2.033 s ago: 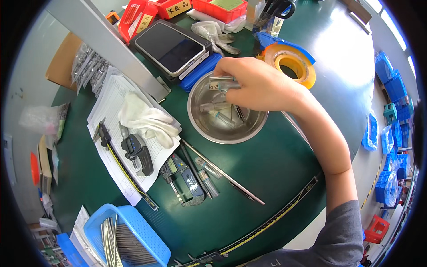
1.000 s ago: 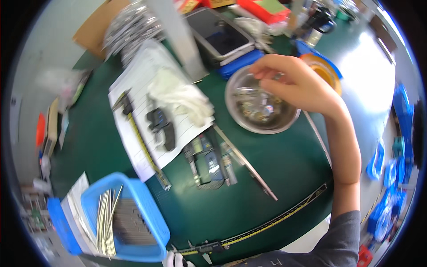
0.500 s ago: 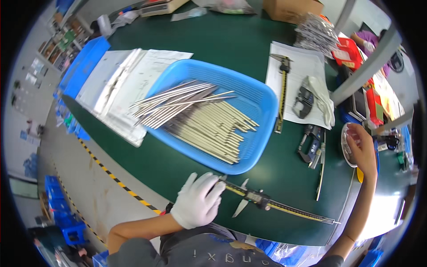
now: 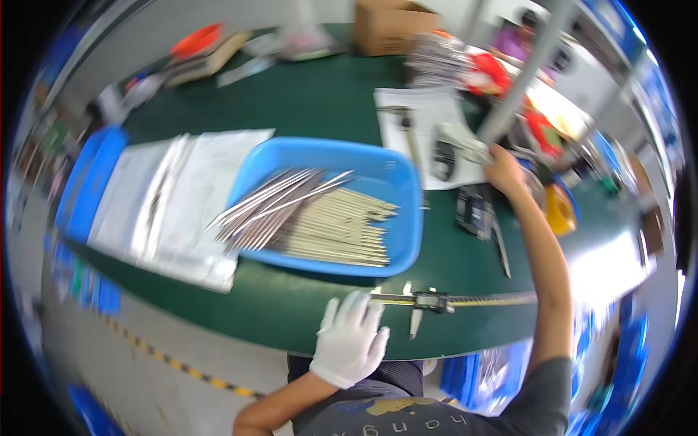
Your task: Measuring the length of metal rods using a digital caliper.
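My left hand (image 4: pixel 350 340), in a white glove, is at the table's near edge with its fingers stretched out. Its fingertips are beside the left end of a digital caliper (image 4: pixel 432 301), which lies across the table. My bare right hand (image 4: pixel 504 173) reaches to the far right, its fingers blurred and closed at the end of a loose white glove (image 4: pixel 465 142). That glove stretches from the paper sheet (image 4: pixel 396 98) toward my fingers. Under it is a dark gauge (image 4: pixel 444 160). A blue basket (image 4: pixel 416 218) in front of me holds thin metal rods (image 4: pixel 334 225).
Left of the basket lie open papers (image 4: pixel 196 182) and a blue bin (image 4: pixel 91 182). A second caliper (image 4: pixel 413 138) rests on the sheet; a micrometer (image 4: pixel 471 211) is nearer. At the right are a yellow roll (image 4: pixel 560 208) and a grey post (image 4: pixel 520 83). Another person (image 4: pixel 512 43) sits beyond.
My right hand has gone from the round dish to the loose glove, whose end now slants toward it. My left fingers have loosened from the caliper's end. The view has shifted.
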Demonstrator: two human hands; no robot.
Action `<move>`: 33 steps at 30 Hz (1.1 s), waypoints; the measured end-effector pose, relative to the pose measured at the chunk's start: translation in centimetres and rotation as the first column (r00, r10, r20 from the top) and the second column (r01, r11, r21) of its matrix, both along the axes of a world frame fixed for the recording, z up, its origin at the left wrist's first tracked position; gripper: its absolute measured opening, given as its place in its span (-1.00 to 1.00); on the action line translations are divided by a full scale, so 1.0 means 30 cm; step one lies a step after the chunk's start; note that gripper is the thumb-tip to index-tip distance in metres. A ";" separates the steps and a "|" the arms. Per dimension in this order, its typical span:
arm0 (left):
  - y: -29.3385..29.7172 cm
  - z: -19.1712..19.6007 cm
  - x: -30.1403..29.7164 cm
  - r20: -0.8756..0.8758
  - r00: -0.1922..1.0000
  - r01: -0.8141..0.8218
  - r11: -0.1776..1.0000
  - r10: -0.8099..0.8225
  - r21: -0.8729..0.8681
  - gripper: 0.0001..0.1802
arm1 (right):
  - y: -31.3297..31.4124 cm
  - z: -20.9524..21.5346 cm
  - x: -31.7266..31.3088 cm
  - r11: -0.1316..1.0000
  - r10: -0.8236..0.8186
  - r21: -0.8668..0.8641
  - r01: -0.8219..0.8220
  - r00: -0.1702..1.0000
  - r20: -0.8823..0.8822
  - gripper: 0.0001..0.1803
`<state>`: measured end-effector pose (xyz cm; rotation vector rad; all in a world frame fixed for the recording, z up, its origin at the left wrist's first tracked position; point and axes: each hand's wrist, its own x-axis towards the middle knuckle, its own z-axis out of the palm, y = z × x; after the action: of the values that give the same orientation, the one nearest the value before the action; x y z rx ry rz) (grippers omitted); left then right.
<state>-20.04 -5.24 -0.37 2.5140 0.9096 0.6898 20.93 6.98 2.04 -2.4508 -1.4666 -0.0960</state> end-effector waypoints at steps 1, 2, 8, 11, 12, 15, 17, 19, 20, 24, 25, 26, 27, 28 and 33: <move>0.010 0.009 -0.026 -0.002 0.999 0.044 0.999 -0.044 -0.020 -0.57 | 0.019 0.001 -0.003 1.000 0.028 0.013 -0.028 0.999 -0.033 -0.57; 0.022 0.019 -0.043 -0.005 0.997 0.080 0.996 -0.081 -0.036 -0.56 | 0.036 -0.012 0.018 0.999 0.003 0.053 0.000 0.999 -0.041 -0.64; 0.033 -0.023 -0.085 -0.060 0.991 0.129 0.982 -0.122 0.138 -0.60 | 0.028 0.143 -0.004 0.977 -0.187 -0.001 0.212 0.856 -0.481 -0.69; 0.021 -0.033 -0.079 -0.060 0.992 0.114 0.987 -0.107 0.113 -0.59 | 0.063 0.165 0.000 0.986 0.003 0.140 0.090 0.832 -0.555 -0.59; 0.019 -0.035 -0.085 -0.068 0.990 0.132 0.984 -0.125 0.119 -0.59 | 0.068 0.186 -0.023 0.996 0.066 0.080 -0.027 0.841 -0.536 -0.52; 0.012 -0.037 -0.097 -0.072 0.993 0.105 0.984 -0.095 0.143 -0.60 | 0.047 0.211 -0.122 0.942 -0.233 -0.330 0.064 0.832 -0.503 -0.11; 0.006 -0.036 -0.093 -0.069 0.996 0.071 0.983 -0.060 0.169 -0.61 | 0.035 0.151 -0.104 0.942 -0.213 -0.330 0.052 0.856 -0.472 -0.10; 0.002 -0.039 -0.085 -0.075 0.995 0.084 0.979 -0.071 0.187 -0.61 | 0.044 0.111 -0.080 0.972 -0.197 -0.216 0.094 0.828 -0.525 -0.22; 0.005 -0.039 -0.080 -0.077 0.994 0.086 0.978 -0.073 0.191 -0.61 | 0.057 0.092 -0.052 0.973 -0.202 -0.203 0.108 0.821 -0.535 -0.22; 0.010 -0.050 -0.073 -0.063 0.995 0.092 0.941 -0.076 0.326 -0.63 | 0.105 0.082 -0.048 0.981 -0.140 -0.036 0.190 0.574 -0.807 -0.39; 0.008 -0.056 -0.072 -0.074 0.994 0.105 0.936 -0.084 0.336 -0.63 | 0.118 0.082 -0.054 0.979 -0.193 -0.131 0.157 0.499 -0.845 -0.41; 0.007 -0.062 -0.070 -0.064 0.995 0.097 0.938 -0.080 0.333 -0.64 | 0.129 0.090 -0.061 0.969 -0.249 -0.222 0.113 0.424 -0.871 -0.42; 0.006 -0.065 -0.068 -0.054 0.996 0.088 0.940 -0.075 0.328 -0.64 | 0.136 0.095 -0.068 0.970 -0.243 -0.213 0.118 0.415 -0.877 -0.42; 0.005 -0.065 -0.066 -0.063 0.995 0.098 0.937 -0.081 0.336 -0.64 | 0.141 0.098 -0.076 0.991 -0.116 -0.137 -0.011 0.469 -0.875 -0.44; 0.003 -0.061 -0.062 -0.072 0.995 0.089 0.937 -0.068 0.338 -0.64 | 0.153 0.093 -0.099 0.925 0.096 -0.265 -0.271 0.844 -0.527 -0.30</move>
<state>-21.90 -5.16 -2.19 2.8719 0.7573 0.8103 17.94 11.57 4.82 -2.2859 -1.5454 0.8420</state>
